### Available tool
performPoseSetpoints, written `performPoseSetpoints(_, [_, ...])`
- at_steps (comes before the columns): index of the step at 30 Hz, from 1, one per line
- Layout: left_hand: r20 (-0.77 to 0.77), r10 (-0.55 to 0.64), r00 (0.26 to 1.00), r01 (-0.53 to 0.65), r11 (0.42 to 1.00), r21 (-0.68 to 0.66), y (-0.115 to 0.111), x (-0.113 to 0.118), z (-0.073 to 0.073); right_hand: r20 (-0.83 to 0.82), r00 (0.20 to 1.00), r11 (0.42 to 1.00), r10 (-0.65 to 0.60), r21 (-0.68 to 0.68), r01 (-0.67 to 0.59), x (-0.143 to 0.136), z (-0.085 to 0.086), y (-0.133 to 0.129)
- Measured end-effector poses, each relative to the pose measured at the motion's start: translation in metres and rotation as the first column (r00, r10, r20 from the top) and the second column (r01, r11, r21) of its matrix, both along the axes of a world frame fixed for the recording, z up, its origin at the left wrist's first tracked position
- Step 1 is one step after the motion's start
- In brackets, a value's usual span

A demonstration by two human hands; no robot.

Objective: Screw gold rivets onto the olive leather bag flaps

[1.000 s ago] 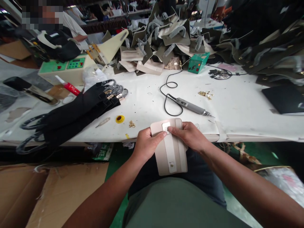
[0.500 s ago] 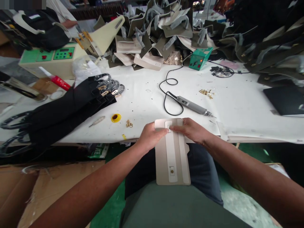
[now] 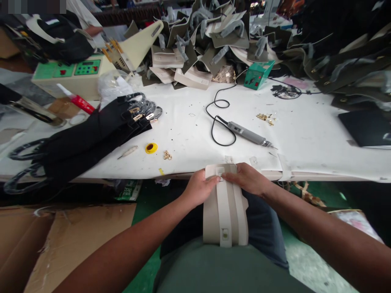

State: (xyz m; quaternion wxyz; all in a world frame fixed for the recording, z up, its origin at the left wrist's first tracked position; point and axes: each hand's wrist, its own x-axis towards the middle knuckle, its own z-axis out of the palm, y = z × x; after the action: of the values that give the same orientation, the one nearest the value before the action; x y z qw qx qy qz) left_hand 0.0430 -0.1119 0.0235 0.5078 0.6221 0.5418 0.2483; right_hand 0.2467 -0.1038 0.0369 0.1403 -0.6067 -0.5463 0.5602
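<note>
A beige flat panel (image 3: 210,221), which looks like a bag part, lies over my lap with a pale strip down its middle. Its far end is pinched between my left hand (image 3: 200,187) and my right hand (image 3: 249,179). Both thumbs press close together on the upper part of the strip, beside a small rectangular patch; the other fingers are hidden beneath. Near my body, the strip bears a small window with a round metal piece (image 3: 225,234) in it. Beyond my right hand, a grey pen-like electric tool (image 3: 249,133) with a thin tip rests on the table.
On the white table (image 3: 189,134) lie small gold fittings (image 3: 167,155), a yellow spool (image 3: 151,148), an awl-like tool (image 3: 128,151) and black straps or bag parts (image 3: 91,138). A green control box (image 3: 259,75) stands before piled panels (image 3: 192,79). A cardboard box (image 3: 91,228) is at lower left.
Both hands have moved the panel's far end down toward me, below the table edge. The panel now bows more, its near end against my body. The view has shifted slightly.
</note>
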Motion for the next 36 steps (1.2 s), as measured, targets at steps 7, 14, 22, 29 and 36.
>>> performPoseSetpoints(7, [-0.158, 0.003, 0.987, 0.013, 0.995, 0.102, 0.029, 0.0, 0.0, 0.121, 0.991, 0.995, -0.061, 0.084, 0.051, -0.013, 0.003, 0.018])
performPoseSetpoints(14, [-0.387, 0.134, 0.912, 0.091, 0.854, 0.512, 0.022, -0.005, -0.003, 0.171, 0.982, 0.992, -0.084, 0.109, 0.066, -0.019, -0.001, 0.021])
performPoseSetpoints(22, [-0.38, 0.087, 0.921, 0.175, 0.78, 0.601, 0.023, -0.004, -0.019, 0.269, 0.963, 0.986, -0.029, 0.164, -0.017, -0.025, 0.003, 0.031])
performPoseSetpoints(29, [-0.347, 0.082, 0.934, 0.133, 0.823, 0.552, 0.028, -0.002, -0.028, 0.384, 0.923, 0.976, 0.005, 0.198, -0.087, -0.023, -0.003, 0.035])
performPoseSetpoints(36, [-0.357, 0.063, 0.932, 0.139, 0.847, 0.513, 0.035, -0.001, -0.026, 0.333, 0.942, 0.977, -0.042, 0.21, -0.031, -0.017, -0.003, 0.04])
